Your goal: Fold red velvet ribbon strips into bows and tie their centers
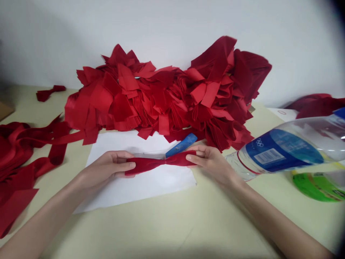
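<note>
A red velvet-like bow (155,162), pinched narrow at its middle, is stretched level between my two hands. My left hand (111,163) grips its left end, thumb on top and fingers beneath. Its right end is pinched by my right hand (207,158) in the same way. Just behind the bow, a blue-handled tool (182,144) rests on a white sheet of paper (107,194); the bow hides its lower part, so I cannot tell its kind.
A large heap of cut red ribbon pieces (159,97) lies against the wall. Long red ribbon strips (45,144) are at the left, with a small red bow (50,92) behind. On the right are a clear bottle with a blue label (283,147) and a green-labelled container (318,185).
</note>
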Demonstrator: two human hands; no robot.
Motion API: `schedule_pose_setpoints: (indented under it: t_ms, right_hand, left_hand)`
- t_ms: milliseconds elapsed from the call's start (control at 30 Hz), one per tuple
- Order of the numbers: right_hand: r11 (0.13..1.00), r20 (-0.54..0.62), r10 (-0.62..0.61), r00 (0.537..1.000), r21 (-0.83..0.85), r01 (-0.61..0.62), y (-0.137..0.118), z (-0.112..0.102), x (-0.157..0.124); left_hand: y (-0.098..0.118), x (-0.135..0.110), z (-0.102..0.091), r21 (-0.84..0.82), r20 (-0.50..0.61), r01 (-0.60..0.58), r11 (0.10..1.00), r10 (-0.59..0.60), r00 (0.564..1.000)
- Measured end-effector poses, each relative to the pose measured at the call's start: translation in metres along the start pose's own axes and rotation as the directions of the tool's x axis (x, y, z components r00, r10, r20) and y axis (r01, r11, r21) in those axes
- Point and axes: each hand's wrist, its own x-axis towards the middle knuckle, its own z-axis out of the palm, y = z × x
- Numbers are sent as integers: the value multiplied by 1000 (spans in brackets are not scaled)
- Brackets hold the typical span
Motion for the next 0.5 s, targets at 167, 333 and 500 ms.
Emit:
schedule_pose_setpoints:
  t_ms: [167,333,500]
  right_hand:
    - [997,-65,9,998,-74,-14,2,-2,4]
    - [998,-55,-18,998,-67,15,3,-2,3]
    - [992,-86,-106,991,-78,99,1,-2,1]
  left_hand:
    - [-1,4,-5,-27,-52,23,999,-24,998]
    - [-3,5,-5,16,-71,-23,1000,24,997]
    - [-3,4,-10,86,-69,-30,996,36,997]
